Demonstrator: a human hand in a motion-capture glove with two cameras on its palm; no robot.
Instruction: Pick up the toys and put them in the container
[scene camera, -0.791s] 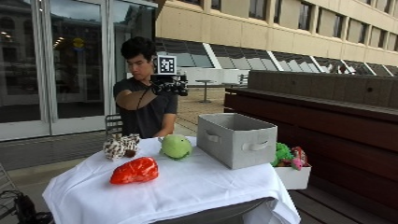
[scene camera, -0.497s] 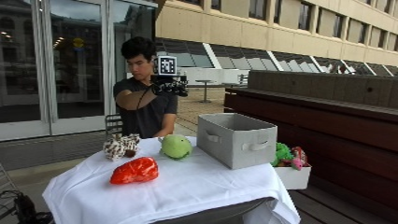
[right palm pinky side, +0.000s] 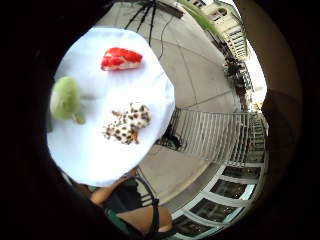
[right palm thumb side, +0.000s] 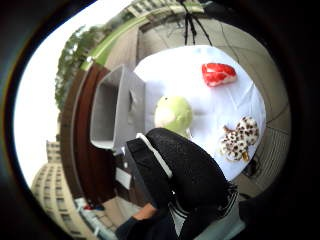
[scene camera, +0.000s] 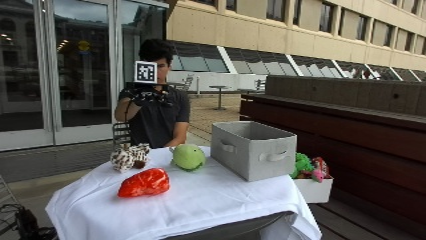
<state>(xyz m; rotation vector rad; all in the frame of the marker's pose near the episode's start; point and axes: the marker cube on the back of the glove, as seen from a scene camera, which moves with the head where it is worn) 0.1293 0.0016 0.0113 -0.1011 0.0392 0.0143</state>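
On the white tablecloth lie three toys: a brown-spotted plush, a green round plush and a shiny red toy. A grey fabric container with handles stands to their right. My gloved right hand is raised at chest height behind the table, well above the toys, and holds nothing. The palm views look down on the red toy, green plush and spotted plush. The other palm view shows the container, the green plush and part of my glove.
A white box with green and pink toys sits low at the table's right side. A dark wooden bench wall runs behind it. A metal chair stands behind the table by the person.
My gloved hand has shifted from in front of the far shoulder to in front of the chest, staying at the same height. The toys and container have not moved.
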